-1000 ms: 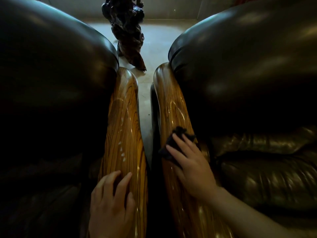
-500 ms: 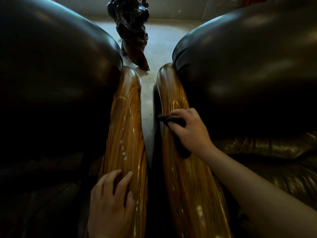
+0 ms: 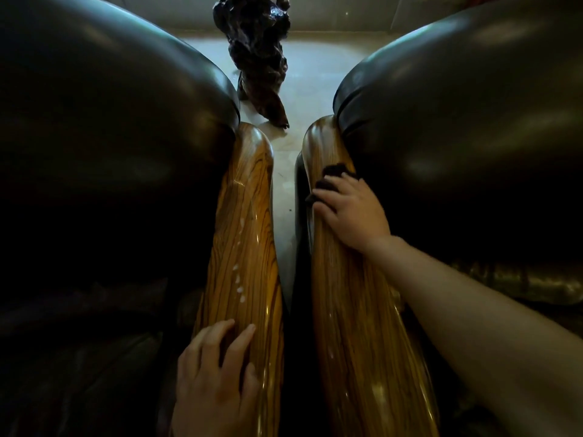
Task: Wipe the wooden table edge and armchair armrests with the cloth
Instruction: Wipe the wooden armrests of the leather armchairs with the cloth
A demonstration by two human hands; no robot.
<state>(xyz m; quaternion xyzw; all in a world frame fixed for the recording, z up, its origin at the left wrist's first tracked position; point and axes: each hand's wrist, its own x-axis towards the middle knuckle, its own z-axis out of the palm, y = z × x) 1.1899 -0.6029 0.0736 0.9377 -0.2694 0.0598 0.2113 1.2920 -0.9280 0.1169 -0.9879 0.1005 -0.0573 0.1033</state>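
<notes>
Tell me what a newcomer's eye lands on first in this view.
Two glossy striped wooden armrests run up the centre, flanked by dark leather chair backs. The right hand presses a dark cloth on the right armrest's far part; the left hand rests flat on the left one, which carries pale spots.

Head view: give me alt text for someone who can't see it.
The right hand presses a dark cloth on the right wooden armrest near its far end. The left hand rests flat on the left wooden armrest, between two dark leather armchairs.
</notes>
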